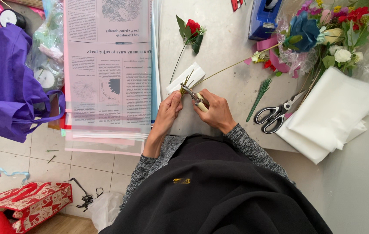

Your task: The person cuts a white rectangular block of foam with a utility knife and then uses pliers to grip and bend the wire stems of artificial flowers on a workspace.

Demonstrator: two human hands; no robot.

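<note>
- Left hand (169, 108) closed around a bundle of thin green-brown flower stems (187, 82), fingers pinching the cut ends at the near edge of the pale grey table (223, 39).
- Right hand (214, 110) wrapped tight around the cream-coloured handles of small metal pliers (194, 97), their tip set against the stem ends just beside the left thumb.
- One long stem running up and to the right from the bundle, toward the bouquet of blue, red, white and pink artificial flowers in clear wrap (323, 30).
- Single red rose with green leaves (191, 31) lying on the table above the hands, well apart from them.
- Folded white paper strip (187, 78) under the stem ends.
- Black-handled scissors (275, 115) to the right, near a small bunch of green wire (260, 93) and a stack of white sheets (329, 115).
- Blue tape dispenser (263, 17) at the far edge.
- Printed wrapping sheets (108, 69) on the left, beside a purple cloth bag (2, 82).
</note>
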